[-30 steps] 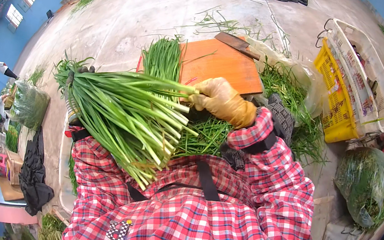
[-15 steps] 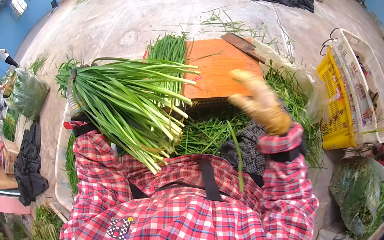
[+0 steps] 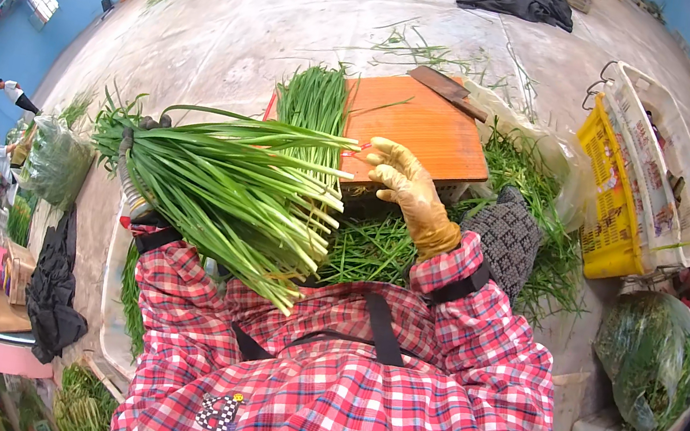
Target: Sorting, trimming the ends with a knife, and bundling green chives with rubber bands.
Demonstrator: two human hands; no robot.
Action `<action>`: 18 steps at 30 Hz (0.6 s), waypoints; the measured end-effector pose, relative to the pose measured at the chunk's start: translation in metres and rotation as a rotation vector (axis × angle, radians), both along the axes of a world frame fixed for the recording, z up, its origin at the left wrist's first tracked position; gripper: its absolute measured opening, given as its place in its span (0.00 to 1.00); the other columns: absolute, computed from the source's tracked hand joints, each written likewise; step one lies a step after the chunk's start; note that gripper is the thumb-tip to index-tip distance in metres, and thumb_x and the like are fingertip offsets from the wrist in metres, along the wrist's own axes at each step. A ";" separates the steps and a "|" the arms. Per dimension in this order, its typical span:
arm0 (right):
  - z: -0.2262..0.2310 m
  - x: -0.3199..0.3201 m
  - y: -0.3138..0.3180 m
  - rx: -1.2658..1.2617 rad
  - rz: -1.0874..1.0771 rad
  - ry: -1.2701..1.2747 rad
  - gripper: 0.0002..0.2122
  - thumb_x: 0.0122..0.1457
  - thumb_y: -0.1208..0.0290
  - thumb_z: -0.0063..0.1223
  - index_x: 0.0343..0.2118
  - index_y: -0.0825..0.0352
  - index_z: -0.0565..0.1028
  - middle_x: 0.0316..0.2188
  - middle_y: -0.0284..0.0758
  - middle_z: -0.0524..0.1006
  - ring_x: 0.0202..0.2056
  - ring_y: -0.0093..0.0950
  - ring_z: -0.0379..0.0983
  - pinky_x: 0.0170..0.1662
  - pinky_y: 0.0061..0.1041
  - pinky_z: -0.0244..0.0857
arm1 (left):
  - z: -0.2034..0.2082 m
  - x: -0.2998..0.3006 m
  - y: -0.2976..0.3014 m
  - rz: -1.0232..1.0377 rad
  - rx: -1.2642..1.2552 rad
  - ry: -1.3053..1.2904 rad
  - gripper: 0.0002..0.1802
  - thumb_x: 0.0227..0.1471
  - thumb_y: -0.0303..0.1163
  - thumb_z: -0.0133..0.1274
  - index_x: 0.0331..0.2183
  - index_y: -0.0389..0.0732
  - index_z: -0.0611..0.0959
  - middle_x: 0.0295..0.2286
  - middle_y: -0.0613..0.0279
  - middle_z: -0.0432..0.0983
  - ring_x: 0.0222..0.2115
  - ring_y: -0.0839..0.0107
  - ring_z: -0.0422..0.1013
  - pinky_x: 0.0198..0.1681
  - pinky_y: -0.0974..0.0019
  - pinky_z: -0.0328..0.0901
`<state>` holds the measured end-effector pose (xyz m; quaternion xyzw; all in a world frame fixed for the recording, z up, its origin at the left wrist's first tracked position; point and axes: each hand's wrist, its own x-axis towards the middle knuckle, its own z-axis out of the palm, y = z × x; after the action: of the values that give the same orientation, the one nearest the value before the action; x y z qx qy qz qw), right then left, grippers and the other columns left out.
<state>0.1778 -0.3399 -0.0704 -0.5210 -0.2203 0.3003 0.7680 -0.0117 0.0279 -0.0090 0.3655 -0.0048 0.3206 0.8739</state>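
Observation:
My left hand (image 3: 133, 175), in a striped glove, is closed around the leafy end of a large bunch of garlic chives (image 3: 225, 184); its dark fingertips show over the leaves. The pale stem ends fan out to the right. My right hand (image 3: 409, 191), in a yellow rubber glove, is just right of the stem tips, its fingers bent and apart with nothing seen between them. Beyond the hands is an orange wood-grain board (image 3: 416, 128). More chives (image 3: 313, 104) lie along its left side. A cleaver (image 3: 444, 88) lies on its far right corner.
Loose trimmings (image 3: 372, 246) lie below and right of the board. A grey patterned cloth (image 3: 503, 244) is beside my right wrist. At the right stand a yellow crate (image 3: 601, 200), a white crate (image 3: 666, 188) and a clear bag of greens (image 3: 653, 360). Several people are far left.
My right hand has moved left and down toward the stem ends, its fingers now bent. The loose stalk near my right sleeve is gone from there. My left hand keeps the bunch nearly in place.

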 end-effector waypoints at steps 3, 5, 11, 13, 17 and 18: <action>0.006 0.002 0.010 -0.081 0.083 -0.020 0.17 0.56 0.69 0.55 0.49 0.64 0.70 0.37 0.27 0.74 0.35 0.17 0.69 0.37 0.19 0.63 | 0.000 -0.001 0.002 -0.038 -0.016 -0.006 0.16 0.56 0.41 0.48 0.37 0.38 0.74 0.35 0.60 0.74 0.49 0.59 0.62 0.55 0.54 0.57; -0.004 0.003 0.026 0.005 0.057 -0.046 0.16 0.56 0.70 0.55 0.48 0.65 0.71 0.37 0.28 0.74 0.35 0.17 0.69 0.38 0.19 0.63 | 0.004 0.001 -0.007 0.034 -0.041 0.024 0.15 0.56 0.41 0.48 0.37 0.37 0.74 0.35 0.61 0.74 0.50 0.59 0.62 0.55 0.54 0.57; 0.000 -0.002 0.033 0.069 -0.029 0.025 0.07 0.55 0.75 0.54 0.36 0.67 0.79 0.26 0.26 0.77 0.28 0.14 0.70 0.31 0.15 0.64 | 0.008 0.002 -0.017 0.035 -0.097 0.077 0.15 0.56 0.39 0.47 0.36 0.35 0.74 0.33 0.58 0.74 0.43 0.61 0.67 0.58 0.56 0.55; -0.002 0.003 0.027 0.038 -0.028 0.084 0.07 0.56 0.73 0.54 0.36 0.66 0.79 0.26 0.26 0.77 0.27 0.13 0.70 0.28 0.14 0.63 | 0.006 0.003 -0.010 -0.051 -0.083 0.081 0.16 0.56 0.38 0.47 0.36 0.33 0.74 0.32 0.58 0.74 0.37 0.64 0.71 0.61 0.56 0.53; -0.010 0.018 0.002 0.089 -0.128 0.108 0.08 0.57 0.68 0.53 0.36 0.65 0.79 0.25 0.25 0.76 0.24 0.12 0.69 0.23 0.13 0.59 | 0.003 0.005 -0.010 0.039 -0.088 0.051 0.15 0.56 0.37 0.46 0.36 0.32 0.74 0.30 0.59 0.73 0.37 0.67 0.70 0.61 0.58 0.52; -0.012 0.022 -0.005 0.132 -0.203 0.079 0.10 0.58 0.67 0.53 0.37 0.66 0.79 0.25 0.27 0.76 0.23 0.14 0.68 0.23 0.14 0.60 | 0.004 0.002 -0.011 0.044 -0.089 0.052 0.15 0.56 0.37 0.46 0.36 0.32 0.74 0.30 0.59 0.73 0.37 0.67 0.70 0.61 0.58 0.52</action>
<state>0.2003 -0.3444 -0.0828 -0.4766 -0.1554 0.2260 0.8353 -0.0092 0.0173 -0.0050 0.3343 0.0403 0.3299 0.8819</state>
